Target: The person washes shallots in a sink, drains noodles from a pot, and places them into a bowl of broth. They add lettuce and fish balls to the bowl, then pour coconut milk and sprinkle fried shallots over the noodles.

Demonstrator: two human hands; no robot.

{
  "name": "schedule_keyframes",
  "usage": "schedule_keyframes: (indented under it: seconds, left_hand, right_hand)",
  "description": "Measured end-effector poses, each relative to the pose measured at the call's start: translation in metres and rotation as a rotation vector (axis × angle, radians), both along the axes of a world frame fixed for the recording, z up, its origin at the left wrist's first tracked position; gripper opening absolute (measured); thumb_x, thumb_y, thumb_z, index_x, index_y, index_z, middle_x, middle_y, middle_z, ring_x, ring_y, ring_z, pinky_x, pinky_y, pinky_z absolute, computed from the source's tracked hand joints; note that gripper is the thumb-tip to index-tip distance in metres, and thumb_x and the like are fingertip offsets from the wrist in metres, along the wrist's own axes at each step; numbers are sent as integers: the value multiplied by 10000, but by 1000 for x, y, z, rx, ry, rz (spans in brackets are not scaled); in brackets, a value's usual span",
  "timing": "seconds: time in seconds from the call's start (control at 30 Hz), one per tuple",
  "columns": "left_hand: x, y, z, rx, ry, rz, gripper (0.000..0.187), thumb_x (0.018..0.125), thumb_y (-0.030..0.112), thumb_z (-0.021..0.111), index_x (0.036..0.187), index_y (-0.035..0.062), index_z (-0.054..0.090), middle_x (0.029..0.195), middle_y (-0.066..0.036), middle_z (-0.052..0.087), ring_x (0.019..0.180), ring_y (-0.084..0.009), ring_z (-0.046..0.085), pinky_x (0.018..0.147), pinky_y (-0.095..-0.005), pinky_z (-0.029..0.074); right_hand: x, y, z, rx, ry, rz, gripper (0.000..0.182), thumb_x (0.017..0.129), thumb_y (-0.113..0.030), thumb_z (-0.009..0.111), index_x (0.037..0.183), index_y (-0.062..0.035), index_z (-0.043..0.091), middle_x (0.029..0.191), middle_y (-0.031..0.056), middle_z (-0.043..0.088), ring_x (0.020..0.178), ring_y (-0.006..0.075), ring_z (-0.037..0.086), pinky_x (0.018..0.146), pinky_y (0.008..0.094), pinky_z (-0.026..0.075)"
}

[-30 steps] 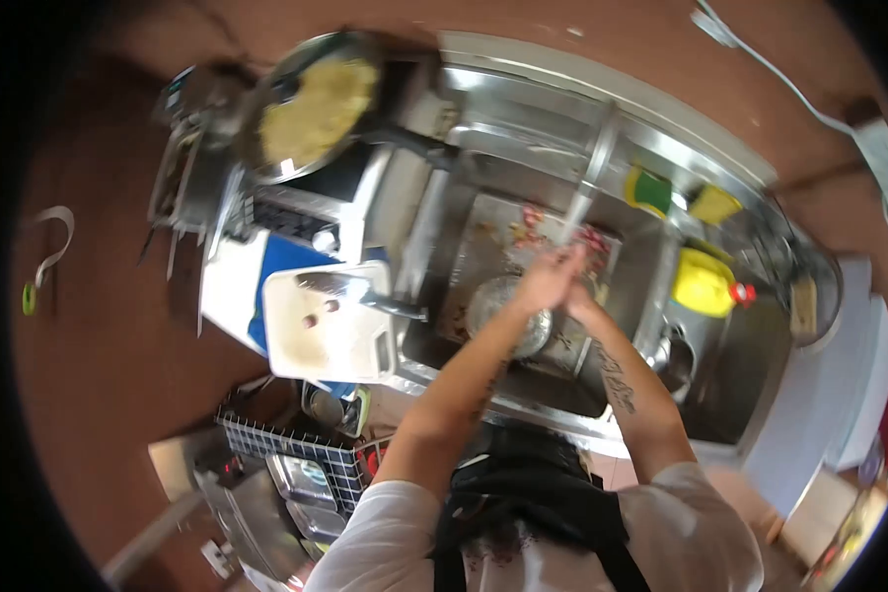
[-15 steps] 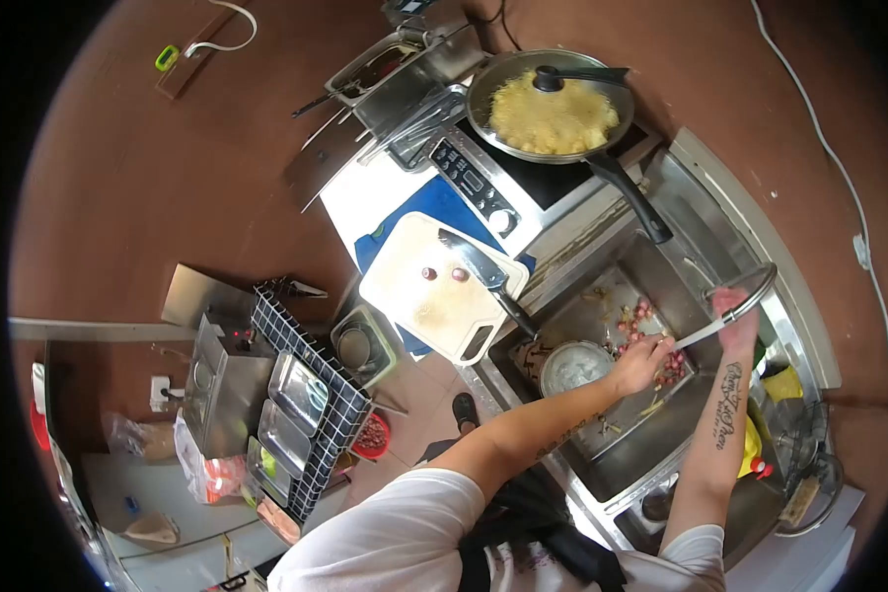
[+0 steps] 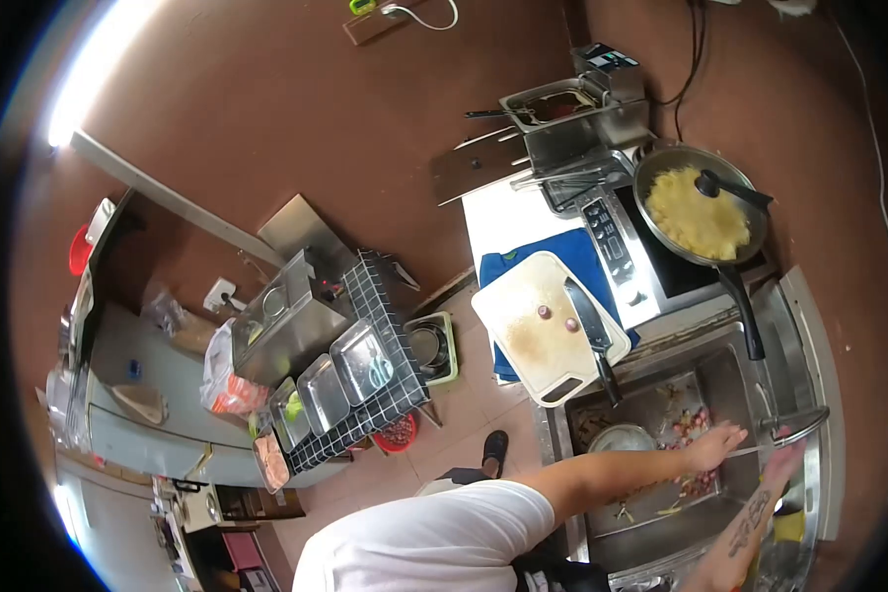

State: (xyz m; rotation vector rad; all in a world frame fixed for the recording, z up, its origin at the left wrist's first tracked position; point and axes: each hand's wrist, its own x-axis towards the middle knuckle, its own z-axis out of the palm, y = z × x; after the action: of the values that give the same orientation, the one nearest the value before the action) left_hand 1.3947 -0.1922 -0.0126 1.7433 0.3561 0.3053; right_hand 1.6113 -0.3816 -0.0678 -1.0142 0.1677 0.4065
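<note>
The sink (image 3: 651, 541) carries the tap (image 3: 804, 429) at its back edge, probably so the flow lands inside. The right hand (image 3: 785, 462) is just beside the tap, its grip impossible to tell; the left hand (image 3: 717, 449), fingers loosely extended, holds nothing visible, near the tap, close to reddish scraps (image 3: 697, 422)

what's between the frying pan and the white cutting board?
In the head view, the cooktop's control panel and a strip of blue cloth lie between the frying pan and the cutting board.
</note>
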Motion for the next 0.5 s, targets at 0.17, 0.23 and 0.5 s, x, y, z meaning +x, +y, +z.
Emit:
schedule_keyframes:
  seconds: [0.17, 0.23, 0.5]
  left_hand:
    - [5, 7, -6, -267, -44, 63, 425, 1077, 396, 404, 879, 53, 558, 870, -65, 570, 806, -181, 558, 775, -370, 466]
    - [-12, 21, 32, -835, 46, 178, 424, 1082, 384, 427, 809, 84, 550, 765, -34, 527, 736, -154, 510, 696, -329, 430]
    - [-94, 51, 8, -768, -22, -78, 709, 962, 477, 629, 1518, 102, 400, 1448, -158, 515, 1162, -272, 606, 1027, -374, 460]
  right_hand:
    - [-138, 37, 16, -588, -429, 196, 598, 1029, -237, 535, 1552, -70, 299, 1396, 119, 521, 1173, 213, 570, 1067, 402, 437]
    - [-199, 19, -47, -605, -454, 530, 527, 1017, -166, 535, 1509, -78, 364, 1312, 110, 532, 954, 234, 623, 869, 371, 527]
    - [-227, -25, 127, -1047, -268, 615, 184, 947, -190, 650, 960, -11, 609, 761, 35, 571, 595, 115, 454, 483, 292, 338]
